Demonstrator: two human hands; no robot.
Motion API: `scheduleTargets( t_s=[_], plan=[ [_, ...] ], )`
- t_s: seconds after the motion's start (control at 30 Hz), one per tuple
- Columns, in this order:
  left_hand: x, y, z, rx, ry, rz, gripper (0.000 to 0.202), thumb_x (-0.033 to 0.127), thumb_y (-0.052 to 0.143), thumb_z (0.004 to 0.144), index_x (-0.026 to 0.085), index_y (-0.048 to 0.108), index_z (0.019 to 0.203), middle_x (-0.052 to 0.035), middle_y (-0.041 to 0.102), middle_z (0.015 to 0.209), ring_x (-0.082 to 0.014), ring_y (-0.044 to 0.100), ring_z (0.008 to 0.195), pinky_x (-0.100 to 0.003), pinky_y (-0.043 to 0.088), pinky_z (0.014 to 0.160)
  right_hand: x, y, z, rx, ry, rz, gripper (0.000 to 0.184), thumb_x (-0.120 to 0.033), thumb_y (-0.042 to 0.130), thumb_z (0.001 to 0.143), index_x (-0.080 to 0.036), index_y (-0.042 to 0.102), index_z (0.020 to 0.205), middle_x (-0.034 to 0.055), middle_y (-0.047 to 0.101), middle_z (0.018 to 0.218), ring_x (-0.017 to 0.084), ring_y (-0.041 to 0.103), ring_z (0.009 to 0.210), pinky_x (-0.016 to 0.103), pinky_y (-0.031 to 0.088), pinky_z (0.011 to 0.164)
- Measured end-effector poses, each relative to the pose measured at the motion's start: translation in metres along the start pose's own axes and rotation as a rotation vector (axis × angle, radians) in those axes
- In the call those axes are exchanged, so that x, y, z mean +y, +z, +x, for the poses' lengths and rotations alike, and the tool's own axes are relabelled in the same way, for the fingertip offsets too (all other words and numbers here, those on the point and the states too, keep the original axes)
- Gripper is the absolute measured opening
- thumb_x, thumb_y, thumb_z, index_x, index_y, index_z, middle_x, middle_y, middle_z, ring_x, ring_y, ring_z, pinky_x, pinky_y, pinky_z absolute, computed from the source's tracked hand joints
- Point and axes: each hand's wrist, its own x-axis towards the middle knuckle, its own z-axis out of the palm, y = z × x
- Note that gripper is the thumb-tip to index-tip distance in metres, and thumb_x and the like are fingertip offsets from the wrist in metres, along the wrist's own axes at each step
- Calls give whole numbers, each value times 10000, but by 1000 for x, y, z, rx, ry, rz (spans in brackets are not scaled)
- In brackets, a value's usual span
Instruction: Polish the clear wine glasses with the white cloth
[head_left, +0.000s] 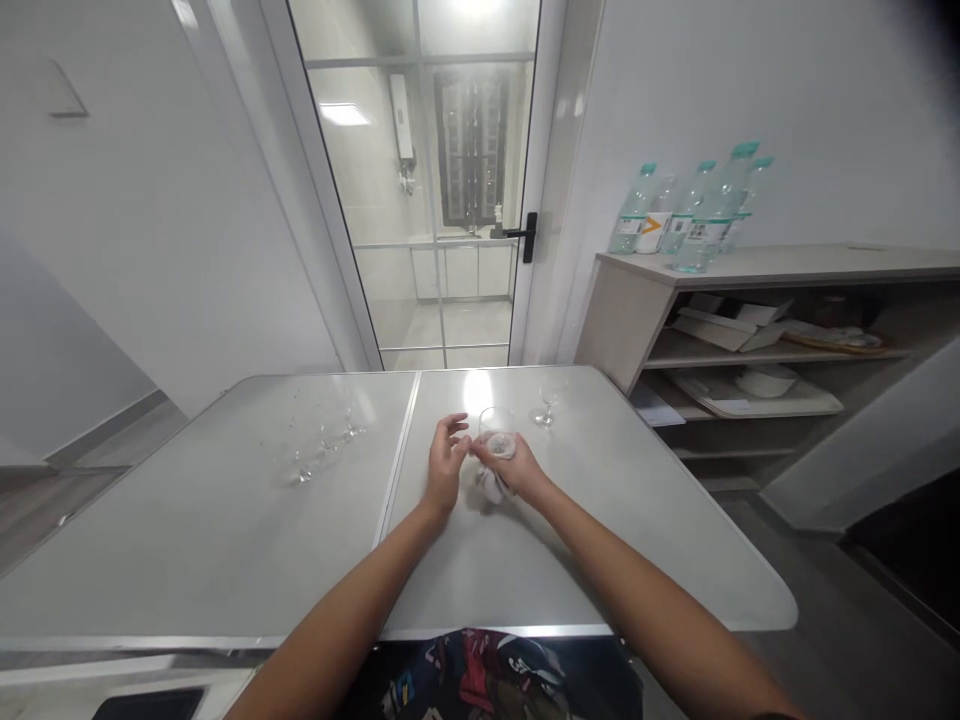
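Observation:
My right hand (517, 468) is closed around a clear wine glass (496, 422) together with a white cloth (491, 485) that hangs below my fingers and also sits in the bowl. My left hand (446, 465) is right beside it, fingers curled and apart, fingertips near the glass's base but holding nothing that I can see. Both hands hover over the middle of a grey folding table (225, 540). Another wine glass (550, 400) stands upright just beyond my right hand.
Several clear glasses (324, 448) stand on the left half of the table. A wooden shelf unit (750, 330) at the right carries several water bottles (694, 210) and plates. A glass door (435, 190) is straight ahead.

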Motion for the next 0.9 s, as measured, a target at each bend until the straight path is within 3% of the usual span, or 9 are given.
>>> scheduleTargets(
  t_s=[0.13,0.23,0.33,0.47,0.57,0.73,0.77,0.83,0.9],
  plan=[
    [6,1,5,-246,-168,-252,630,592,793,739,182,647,1194,-160,689,1208,-291,641,1156,-377,499,963,-1,8,-10,-371,259,176,396,-536,806,738,-189,629,671,-8,600,535,142,540,486,277,469,493],
    [3,-1,6,-361,-258,-305,666,569,837,695,149,642,1174,-169,721,1113,-286,696,1002,-399,521,909,1,12,-14,-564,457,251,397,-488,777,761,-195,561,601,-21,543,488,129,501,445,287,466,487],
    [0,-1,4,-271,-205,-206,535,470,836,738,164,632,1127,-138,729,1064,-245,713,892,-390,534,876,4,11,-10,-398,311,66,245,-376,761,753,-192,614,686,-7,619,587,163,590,581,279,478,562],
    [2,3,-1,-199,-7,4,440,368,835,767,189,629,1113,-131,722,1131,-246,688,1052,-382,476,1013,6,2,0,-68,126,-497,192,-264,751,691,-200,590,609,26,629,601,226,639,721,281,436,624],
    [4,4,-1,-193,-29,-44,460,388,838,763,189,629,1122,-139,723,1143,-251,688,1060,-385,477,1013,4,-4,0,-56,146,-556,179,-251,725,688,-205,581,592,42,627,592,241,642,722,293,434,631],
    [0,-7,5,-496,-217,-322,678,578,868,648,139,656,1119,-159,723,1078,-263,709,885,-413,543,864,8,-4,-10,-821,520,-31,237,-350,646,726,-185,560,580,24,577,541,179,565,538,320,485,571],
    [-2,-9,6,-536,-209,-339,698,585,878,627,137,662,1117,-154,723,1064,-262,707,872,-412,547,848,10,-3,-10,-869,542,-15,237,-352,654,717,-178,564,584,22,578,549,173,565,536,313,483,565],
    [-6,-12,8,-506,-139,-305,640,526,887,651,149,665,1118,-136,724,1055,-250,707,875,-405,549,849,15,-1,-9,-694,443,-114,205,-336,670,715,-170,587,628,23,609,605,168,579,576,288,469,578],
    [-10,-11,10,-379,-29,-207,537,416,880,708,169,657,1129,-126,723,1087,-241,708,930,-404,541,900,19,1,-4,-340,237,-314,178,-335,672,751,-172,620,700,24,646,691,169,589,652,275,460,626]
  ],
)
